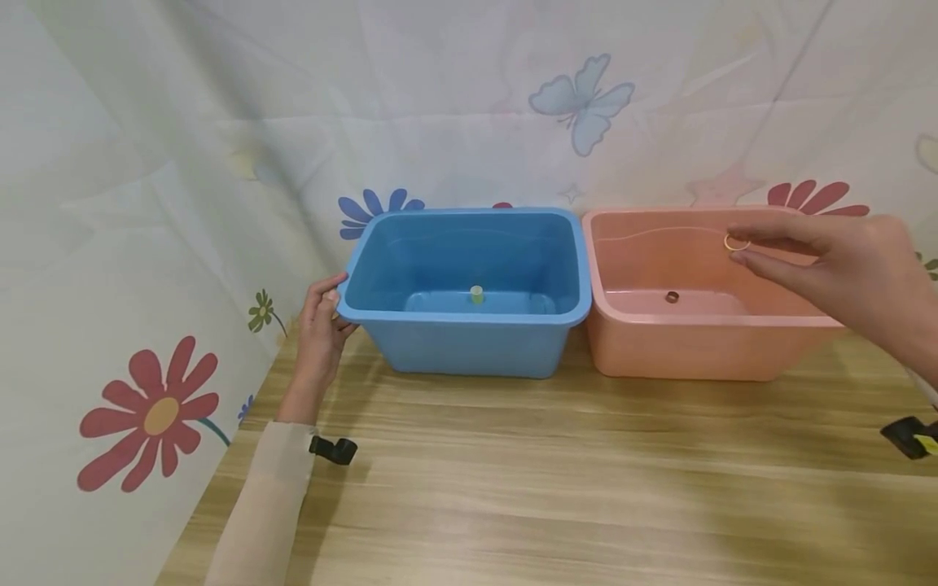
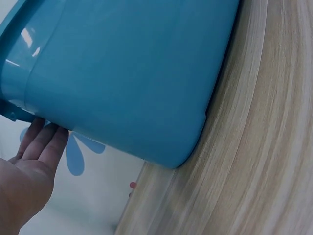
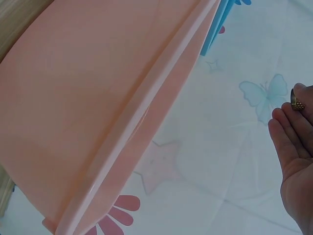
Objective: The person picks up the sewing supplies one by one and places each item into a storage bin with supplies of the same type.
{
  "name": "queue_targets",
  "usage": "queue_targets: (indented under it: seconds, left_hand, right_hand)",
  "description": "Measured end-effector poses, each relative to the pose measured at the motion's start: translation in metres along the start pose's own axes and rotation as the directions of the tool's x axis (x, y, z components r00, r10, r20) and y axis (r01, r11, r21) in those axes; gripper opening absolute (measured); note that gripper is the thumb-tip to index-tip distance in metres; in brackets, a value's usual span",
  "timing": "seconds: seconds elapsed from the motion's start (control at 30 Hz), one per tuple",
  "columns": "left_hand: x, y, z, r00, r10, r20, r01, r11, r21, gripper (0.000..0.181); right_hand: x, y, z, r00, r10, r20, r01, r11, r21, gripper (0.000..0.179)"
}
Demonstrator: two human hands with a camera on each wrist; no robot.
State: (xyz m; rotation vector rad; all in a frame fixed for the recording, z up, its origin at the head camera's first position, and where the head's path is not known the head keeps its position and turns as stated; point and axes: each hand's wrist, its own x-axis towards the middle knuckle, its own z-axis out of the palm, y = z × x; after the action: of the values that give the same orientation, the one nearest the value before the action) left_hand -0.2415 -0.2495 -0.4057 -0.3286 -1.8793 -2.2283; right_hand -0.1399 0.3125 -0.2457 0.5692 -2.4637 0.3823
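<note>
A thin gold-coloured ring (image 1: 736,243) is pinched between the thumb and fingertips of my right hand (image 1: 843,260), held above the pink tub (image 1: 681,350). The right wrist view shows the ring (image 3: 297,101) with a textured face, at the fingertips of the right hand (image 3: 298,161). A small brownish ring (image 1: 672,297) lies on the pink tub's floor. My left hand (image 1: 320,334) grips the left rim of the blue tub (image 1: 469,346). From below, the left hand's fingers (image 2: 41,147) reach under that rim. Inside the blue tub stands a small pale green cylinder-like object (image 1: 477,295).
Both tubs stand side by side on a wood-grain table (image 1: 550,472), their rims nearly touching. Right behind them hangs a pale curtain (image 1: 454,114) printed with flowers and a butterfly. It also runs along the table's left edge.
</note>
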Motion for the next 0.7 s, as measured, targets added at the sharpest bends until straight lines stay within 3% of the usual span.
queue_targets:
  seconds: [0.2, 0.4, 0.5, 0.6, 0.7]
  left_hand:
    - [0.001, 0.0, -0.001, 1.0, -0.001, 0.006, 0.001, 1.0, -0.02, 0.041]
    - [0.001, 0.001, -0.002, 1.0, 0.0, 0.02, 0.001, 0.999, -0.036, 0.039]
    - [0.002, 0.001, -0.002, 1.0, -0.004, 0.03, 0.005, 0.999, -0.049, 0.038]
    - [0.002, 0.0, -0.003, 0.999, -0.004, 0.034, 0.006, 0.999, -0.053, 0.039]
    - [0.002, 0.0, -0.003, 1.0, -0.005, 0.03, 0.006, 0.999, -0.047, 0.04]
  right_hand:
    - [0.005, 0.003, 0.0, 0.998, 0.027, 0.06, -0.024, 0.998, -0.054, 0.032]
    - [0.014, 0.007, 0.001, 0.993, 0.062, 0.101, -0.062, 0.998, 0.005, 0.026]
    - [0.022, 0.01, 0.002, 0.98, 0.131, 0.147, -0.147, 0.984, 0.104, 0.029]
    - [0.031, 0.012, 0.002, 0.959, 0.208, 0.193, -0.245, 0.95, 0.192, 0.032]
    - [0.039, 0.014, 0.004, 0.941, 0.247, 0.233, -0.299, 0.927, 0.226, 0.034]
